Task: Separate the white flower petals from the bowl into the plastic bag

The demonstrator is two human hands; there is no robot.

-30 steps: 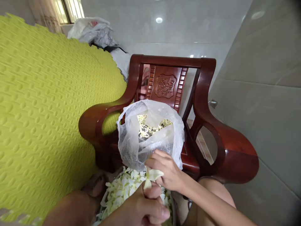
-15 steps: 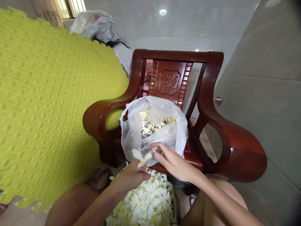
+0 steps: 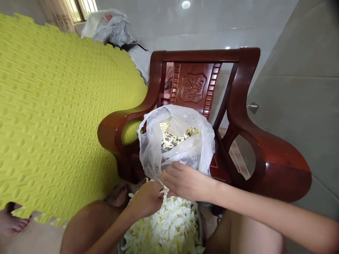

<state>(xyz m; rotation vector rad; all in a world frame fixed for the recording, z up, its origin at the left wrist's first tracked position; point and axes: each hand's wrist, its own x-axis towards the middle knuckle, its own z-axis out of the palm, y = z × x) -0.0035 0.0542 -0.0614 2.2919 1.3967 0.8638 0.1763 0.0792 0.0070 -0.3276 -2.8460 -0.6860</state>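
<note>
My left hand (image 3: 149, 199) is closed above a heap of white flowers (image 3: 169, 225), and a white flower (image 3: 164, 189) barely shows at its fingers. My right hand (image 3: 185, 181) meets it from the right with fingers bent and drawn together; what they pinch is hidden. The heap fills a metal basin (image 3: 201, 225) between my knees. Just beyond my hands, a translucent white plastic bag (image 3: 149, 155) stands open on the seat of a wooden armchair (image 3: 202, 56). Loose pale yellowish-white flower pieces (image 3: 169, 139) lie inside the bag.
A yellow foam mat (image 3: 66, 116) stands up along the left side. Behind it are white plastic sacks (image 3: 106, 26) near a window. The chair's broad arms flank the bag, and a tiled wall (image 3: 299, 116) rises on the right. A bare foot (image 3: 13, 220) shows at the lower left.
My right hand has moved left and down against my left hand, its fingers closing. The flower that stuck up from my left hand is now mostly covered. The view has shifted slightly.
</note>
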